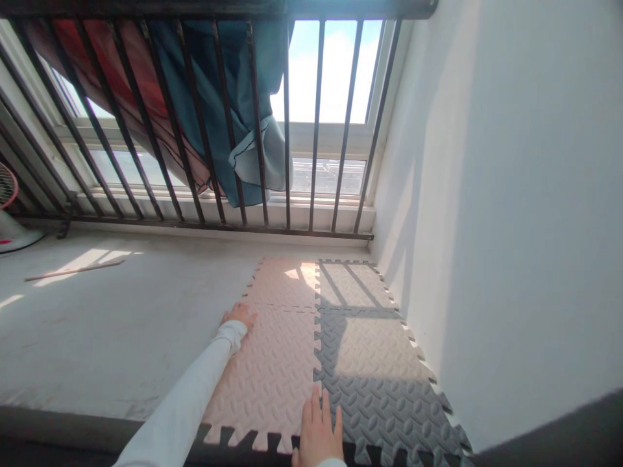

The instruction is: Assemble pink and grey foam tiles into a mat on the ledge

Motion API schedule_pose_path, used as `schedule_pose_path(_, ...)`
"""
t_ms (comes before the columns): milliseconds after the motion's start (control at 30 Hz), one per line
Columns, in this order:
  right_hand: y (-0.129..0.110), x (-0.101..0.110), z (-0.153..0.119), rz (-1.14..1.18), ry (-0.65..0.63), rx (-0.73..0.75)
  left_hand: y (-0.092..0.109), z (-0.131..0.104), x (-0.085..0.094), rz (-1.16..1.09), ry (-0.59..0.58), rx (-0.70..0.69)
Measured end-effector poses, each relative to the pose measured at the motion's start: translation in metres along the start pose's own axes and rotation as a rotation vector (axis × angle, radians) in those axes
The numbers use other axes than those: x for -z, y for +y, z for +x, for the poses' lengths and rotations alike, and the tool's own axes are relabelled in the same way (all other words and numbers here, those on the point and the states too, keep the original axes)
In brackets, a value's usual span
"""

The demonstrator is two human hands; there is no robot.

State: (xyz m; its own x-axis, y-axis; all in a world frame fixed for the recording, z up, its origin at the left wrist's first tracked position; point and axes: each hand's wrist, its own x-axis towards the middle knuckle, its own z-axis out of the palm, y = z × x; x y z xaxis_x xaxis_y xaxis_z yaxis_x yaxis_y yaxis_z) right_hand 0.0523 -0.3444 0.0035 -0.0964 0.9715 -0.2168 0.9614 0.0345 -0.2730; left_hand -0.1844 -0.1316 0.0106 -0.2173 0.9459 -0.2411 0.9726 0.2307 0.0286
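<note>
Two pink foam mat tiles (272,363) and two grey foam mat tiles (384,408) lie on the floor in a block, with jigsaw-toothed edges. My left hand (241,315) rests at the left edge of the pink tiles, near the seam between the far and near one. Its fingers point away and lie on the mat. My right hand (320,428) is flat, fingers apart, over the near end of the seam between the pink and grey sides. Along part of that seam, dark gaps show between the teeth. Neither hand holds anything.
A white wall (525,227) runs along the mat's right side. Dark metal railings (287,130) stand in front of the window, with a red and blue cloth (204,110) hanging there. On the left are a thin stick (75,270) and a fan (17,227). The pale floor (121,337) drops off at the near edge.
</note>
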Motion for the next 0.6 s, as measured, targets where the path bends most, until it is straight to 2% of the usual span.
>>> schedule_pose_path(133, -0.003, -0.005, 0.007, 0.011, -0.001, -0.018, 0.004, -0.005, 0.019, 0.047, -0.06, -0.081)
schedule_pose_path(233, -0.011, -0.004, 0.014, 0.005, -0.032, -0.096, 0.027, -0.019, 0.026, 0.077, -0.06, -0.187)
schedule_pose_path(300, -0.016, 0.0, 0.016, 0.005, -0.042, -0.116, 0.053, -0.033, 0.022, 0.078, -0.094, -0.304)
schedule_pose_path(467, -0.015, 0.015, 0.011, -0.031, -0.07, -0.053, 0.117, -0.085, -0.001, 0.078, -0.207, -0.743)
schedule_pose_path(533, -0.008, 0.022, 0.006, 0.0, -0.134, -0.031, 0.13, -0.105, -0.005, 0.092, -0.225, -0.812)
schedule_pose_path(600, 0.001, 0.029, 0.0, 0.07, -0.172, 0.005, 0.134, -0.121, -0.003, 0.115, -0.23, -0.814)
